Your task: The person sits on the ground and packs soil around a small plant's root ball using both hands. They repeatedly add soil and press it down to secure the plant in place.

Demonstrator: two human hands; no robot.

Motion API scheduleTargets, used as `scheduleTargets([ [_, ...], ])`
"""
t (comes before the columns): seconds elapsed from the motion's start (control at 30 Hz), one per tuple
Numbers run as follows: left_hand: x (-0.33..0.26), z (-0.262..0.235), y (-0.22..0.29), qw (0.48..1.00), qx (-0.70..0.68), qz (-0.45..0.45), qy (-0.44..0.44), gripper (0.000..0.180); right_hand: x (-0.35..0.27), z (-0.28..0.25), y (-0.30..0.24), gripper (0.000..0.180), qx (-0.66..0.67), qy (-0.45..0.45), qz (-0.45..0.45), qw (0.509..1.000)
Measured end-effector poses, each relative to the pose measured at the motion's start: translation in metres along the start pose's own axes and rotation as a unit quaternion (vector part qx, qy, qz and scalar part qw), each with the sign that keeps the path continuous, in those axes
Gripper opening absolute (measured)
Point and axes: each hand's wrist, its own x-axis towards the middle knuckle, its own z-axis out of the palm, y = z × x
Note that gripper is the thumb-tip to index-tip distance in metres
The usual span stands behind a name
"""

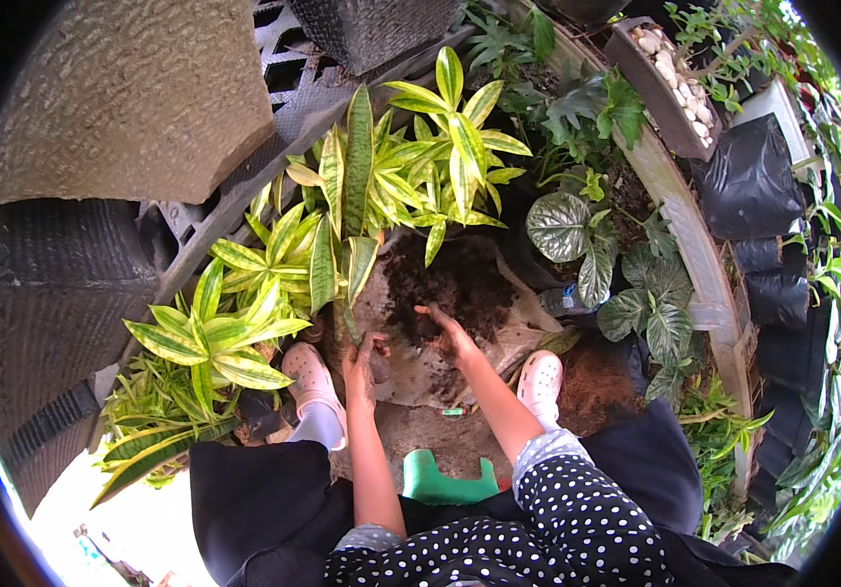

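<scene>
My left hand (363, 364) is closed at the base of a tall snake plant (358, 166), whose mottled green leaves with yellow edges rise away from me. A dark, rounded lump (379, 368) shows beside its fingers, perhaps soil or roots. My right hand (448, 335) lies at the near edge of a heap of dark soil (454, 284), thumb apart from the fingers; the fingertips are partly hidden. Beneath the soil is a spread-out, dirty pale sack (420, 382). Both hands look soiled, and a small gap separates them.
Pale pink clogs (310, 377) flank the sack, with a green plastic stool (448, 479) between my legs. Yellow-edged plants (210, 347) crowd the left; dark-leaved plants (647, 311) and a plastic bottle (565, 300) are at right. A planter of white pebbles (670, 83) stands far right.
</scene>
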Motion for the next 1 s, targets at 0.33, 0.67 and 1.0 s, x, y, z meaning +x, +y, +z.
scheduleTargets([
  [0.33,-0.019,0.039,0.006,1.0,-0.013,0.007,-0.025,0.025,-0.026,-0.006,-0.02,0.028,-0.077,-0.025,-0.078,0.994],
  [0.67,-0.04,0.082,0.015,0.995,-0.057,0.043,-0.075,0.032,-0.051,-0.014,-0.041,0.034,-0.072,0.141,-0.155,0.975],
  [1.0,-0.064,0.108,0.038,0.994,-0.06,0.061,-0.061,0.026,-0.106,0.0,-0.066,0.025,-0.072,-0.049,-0.178,0.98],
])
